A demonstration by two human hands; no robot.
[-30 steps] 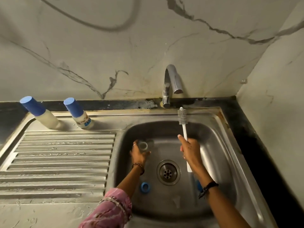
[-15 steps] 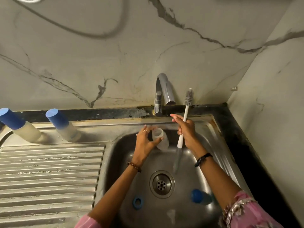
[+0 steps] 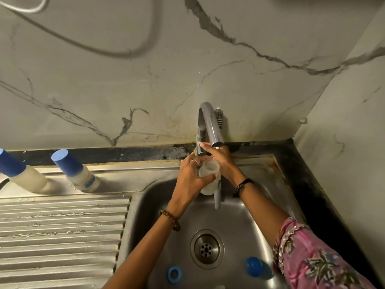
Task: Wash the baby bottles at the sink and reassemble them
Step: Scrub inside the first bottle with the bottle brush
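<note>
Fingers of the right hand (image 3: 221, 161) reach up to the tap lever (image 3: 201, 147), while that hand also keeps the bottle brush (image 3: 217, 184) upright: its handle hangs below the palm and its bristles show behind the spout (image 3: 214, 130). Just beside it, the left hand (image 3: 191, 176) grips the clear bottle body (image 3: 208, 174), tilted, mouth toward the spout and close under it. So the coming move likely turns on the lever, nearer the right hand. Hidden: the right palm's hold on the brush, and whether water runs. A blue ring (image 3: 174, 274) and blue cap (image 3: 254, 266) lie in the sink (image 3: 260, 215).
</note>
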